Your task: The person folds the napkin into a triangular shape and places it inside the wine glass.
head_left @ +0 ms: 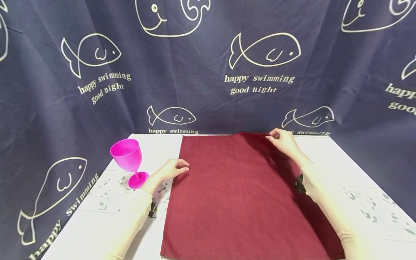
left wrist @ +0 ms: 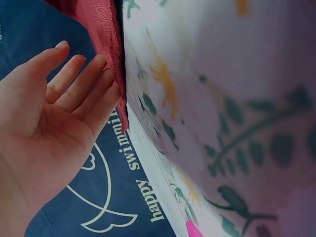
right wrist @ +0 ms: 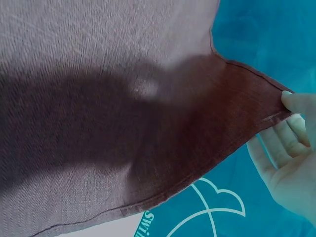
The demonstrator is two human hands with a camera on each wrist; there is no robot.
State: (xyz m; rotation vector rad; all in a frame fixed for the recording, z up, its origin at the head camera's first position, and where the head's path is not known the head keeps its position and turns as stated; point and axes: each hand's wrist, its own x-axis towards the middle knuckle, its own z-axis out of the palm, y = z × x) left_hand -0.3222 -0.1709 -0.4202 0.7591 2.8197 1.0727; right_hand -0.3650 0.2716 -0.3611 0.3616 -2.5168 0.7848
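A dark red cloth (head_left: 234, 195) lies spread over the middle of the counter (head_left: 87, 227), its near edge at the bottom of the head view. Its two side edges run away from the person to the counter's far edge; foreshortening hides whether that or the crosswise direction is its long axis. The right sleeve (head_left: 331, 206) passes over the cloth's right edge and blocks part of it. To either side, a leaf-print band (head_left: 107, 195) crosses the white top.

Beside the cloth's left edge is the left hand (head_left: 171, 169), fingers loosely extended and gripping nothing; whether they touch the fabric cannot be told. Left of that wrist, well apart from the cloth, a bright pink goblet (head_left: 128, 155) stands upright, mouth up.

Farther off, the right hand (head_left: 282, 141) pinches the cloth's far right corner, thumb above and other fingers beneath, holding it raised so it points outward. Behind hangs a navy curtain (head_left: 201, 79) printed with fish outlines and "happy swimming good night".
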